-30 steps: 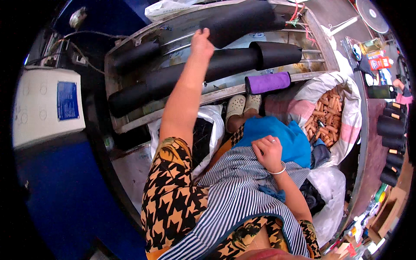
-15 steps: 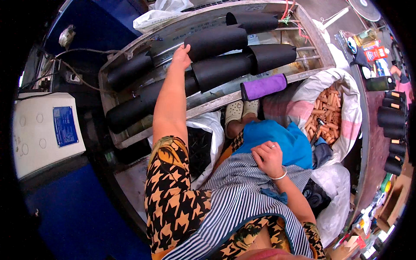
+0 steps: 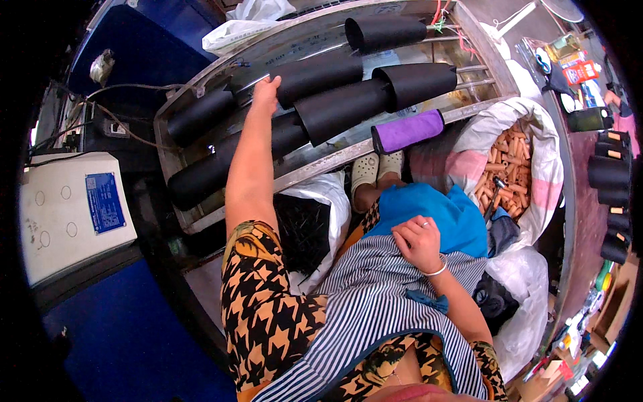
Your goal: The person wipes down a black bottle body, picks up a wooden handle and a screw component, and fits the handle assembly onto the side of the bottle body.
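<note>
My left hand point(image 3: 266, 95) reaches into a long metal-framed trough point(image 3: 292, 181) and is closed on the left end of a black tube-shaped sleeve point(image 3: 321, 75). Its thumb shows at the rim; the other fingers are mostly hidden. Beside it lie more black sleeves: one at the left point(image 3: 201, 117), one at the far right point(image 3: 385, 33), and a near row overlapping end to end point(image 3: 345, 110). My right hand point(image 3: 418, 242), with a ring and a pale bracelet, rests on my striped apron point(image 3: 375, 295). Its fingers are loosely bent, with nothing visible in them.
A purple cloth pad point(image 3: 408, 130) lies over the trough's near edge. At the right stands a white sack point(image 3: 546, 154) of small orange-brown tubes point(image 3: 512, 167). A bag of black strips point(image 3: 305, 231) is below the trough. A beige box point(image 3: 74, 214) stands left; a cluttered bench point(image 3: 579, 221) runs along the right.
My left hand has moved left and slightly nearer, bringing the black sleeve with it. A gap now shows between that sleeve and the far right one. My right hand stays on the apron.
</note>
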### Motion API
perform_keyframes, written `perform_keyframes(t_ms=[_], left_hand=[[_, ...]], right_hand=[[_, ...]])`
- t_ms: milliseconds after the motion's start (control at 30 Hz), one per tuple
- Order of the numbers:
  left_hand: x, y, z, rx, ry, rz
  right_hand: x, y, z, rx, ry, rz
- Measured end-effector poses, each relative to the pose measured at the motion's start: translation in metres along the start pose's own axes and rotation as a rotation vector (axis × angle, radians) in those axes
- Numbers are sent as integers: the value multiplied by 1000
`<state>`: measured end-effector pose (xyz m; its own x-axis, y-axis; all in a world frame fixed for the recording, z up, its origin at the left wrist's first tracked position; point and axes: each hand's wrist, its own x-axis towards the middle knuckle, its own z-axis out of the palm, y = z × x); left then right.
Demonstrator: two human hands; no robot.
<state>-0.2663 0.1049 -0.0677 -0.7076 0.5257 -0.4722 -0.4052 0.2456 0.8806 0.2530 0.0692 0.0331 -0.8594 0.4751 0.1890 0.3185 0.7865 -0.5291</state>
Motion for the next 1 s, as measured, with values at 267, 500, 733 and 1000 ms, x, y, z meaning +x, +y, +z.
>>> perform_keyframes(t_ms=[267, 500, 733, 1000], left_hand=[[-41, 31, -20, 305, 284, 267], [-99, 77, 15, 397, 238, 625], [-195, 87, 85, -53, 14, 582], [-276, 26, 158, -354, -255, 331]], right_hand=[[-4, 3, 2, -13, 10, 7], [-6, 0, 0, 6, 27, -15], [-9, 0, -2, -24, 8, -23], [-16, 4, -3, 26, 6, -19]])
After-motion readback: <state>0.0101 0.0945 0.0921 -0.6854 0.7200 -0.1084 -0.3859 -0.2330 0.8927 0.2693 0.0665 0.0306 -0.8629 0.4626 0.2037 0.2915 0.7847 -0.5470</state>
